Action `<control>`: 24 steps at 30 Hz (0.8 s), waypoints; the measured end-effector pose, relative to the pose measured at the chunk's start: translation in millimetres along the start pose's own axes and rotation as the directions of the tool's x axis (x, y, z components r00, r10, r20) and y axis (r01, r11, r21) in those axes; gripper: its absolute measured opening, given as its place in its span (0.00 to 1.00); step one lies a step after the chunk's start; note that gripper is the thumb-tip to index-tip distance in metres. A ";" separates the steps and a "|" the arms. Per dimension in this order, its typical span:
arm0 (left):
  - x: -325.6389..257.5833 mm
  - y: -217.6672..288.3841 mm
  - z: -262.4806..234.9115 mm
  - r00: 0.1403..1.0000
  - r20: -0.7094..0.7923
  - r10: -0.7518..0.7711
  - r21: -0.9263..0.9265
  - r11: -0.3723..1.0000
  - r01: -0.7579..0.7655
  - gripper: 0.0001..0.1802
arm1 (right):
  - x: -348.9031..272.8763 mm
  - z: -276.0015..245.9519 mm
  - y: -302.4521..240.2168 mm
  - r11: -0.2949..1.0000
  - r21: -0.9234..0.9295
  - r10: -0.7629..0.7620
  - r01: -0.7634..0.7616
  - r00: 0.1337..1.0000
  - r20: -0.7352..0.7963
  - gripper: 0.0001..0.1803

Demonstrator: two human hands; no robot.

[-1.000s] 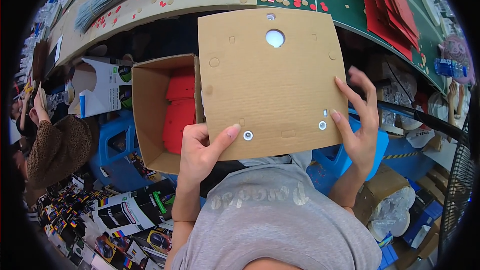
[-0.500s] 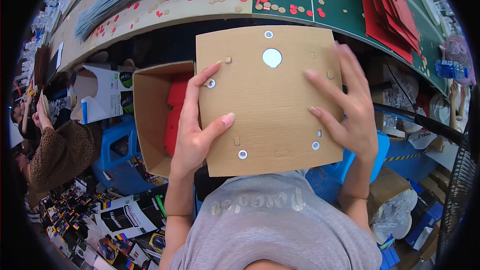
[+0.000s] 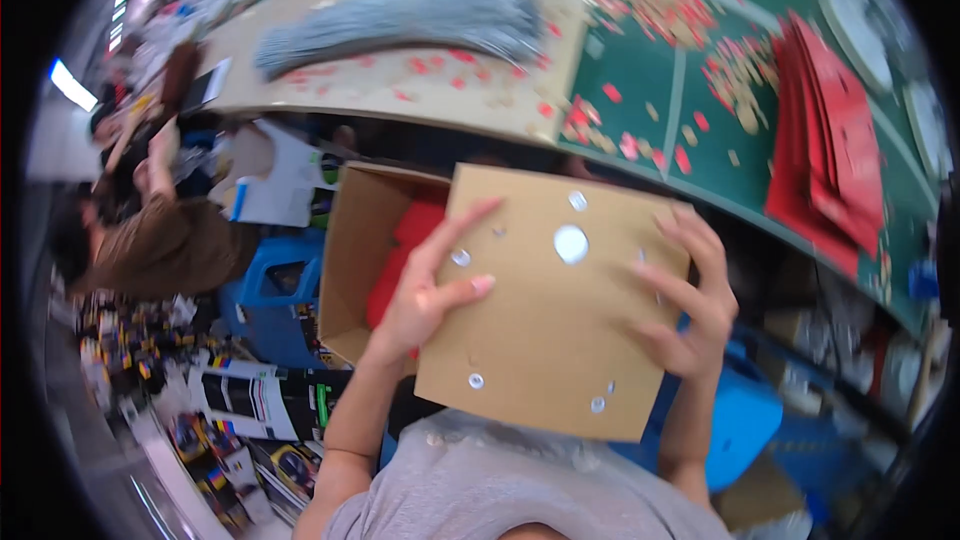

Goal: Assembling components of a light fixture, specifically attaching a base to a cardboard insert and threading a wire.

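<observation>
A square brown cardboard panel [image 3: 550,320] is tilted in front of my chest. Near its top is a round hole showing white, and several small metal-ringed holes sit around its borders. My left hand [image 3: 425,290] grips the left edge, thumb and index finger lying on the face; its other fingers are hidden. Over the right edge is my right hand [image 3: 695,290], its fingers spread across the face and blurred by motion. Whether those fingertips press on the panel cannot be made out.
Left of the panel stands an open cardboard box [image 3: 345,265] with red pieces [image 3: 390,280] inside. The workbench ahead carries a grey wire bundle [image 3: 410,20], red sheets [image 3: 820,140] and scattered cutouts [image 3: 740,80]. Blue stools [image 3: 275,290] flank me. A person [image 3: 165,240] sits at far left.
My view has swung, so the bench and panel appear lower, with the panel tilted clockwise. My left hand keeps its grip; the right hand still moves with spread fingers at the right side.
</observation>
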State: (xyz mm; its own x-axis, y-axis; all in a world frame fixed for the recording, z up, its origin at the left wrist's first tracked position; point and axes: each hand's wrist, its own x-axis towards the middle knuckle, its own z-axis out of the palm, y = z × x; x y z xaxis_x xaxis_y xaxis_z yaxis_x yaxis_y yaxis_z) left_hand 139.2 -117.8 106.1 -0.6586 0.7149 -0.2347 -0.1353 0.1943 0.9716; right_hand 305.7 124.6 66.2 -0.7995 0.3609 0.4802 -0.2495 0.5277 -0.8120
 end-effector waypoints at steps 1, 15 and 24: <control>-0.2 2.0 5.9 1.000 0.001 -0.017 -0.009 1.000 0.017 0.43 | -27.5 5.4 19.5 0.963 0.267 0.104 -0.033 0.961 -0.258 0.18; -14.5 -15.8 8.6 0.992 -0.115 -0.042 -0.142 0.990 0.026 0.44 | 17.8 73.8 147.7 0.743 0.656 0.149 -0.134 0.988 0.034 0.18; -15.3 -31.6 -0.7 0.993 0.036 0.109 -0.187 0.977 -0.101 0.42 | 59.0 157.1 129.0 0.880 0.443 0.060 -0.171 0.966 0.253 0.18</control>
State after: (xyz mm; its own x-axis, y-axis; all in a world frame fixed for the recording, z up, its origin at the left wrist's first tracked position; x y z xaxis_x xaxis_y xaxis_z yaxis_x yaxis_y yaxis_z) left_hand 153.0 -135.4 79.0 -0.6426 0.7554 -0.1279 -0.2042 -0.0079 0.9789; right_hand 140.5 93.1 -62.3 -0.9253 0.1856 0.3306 -0.3248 0.0615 -0.9438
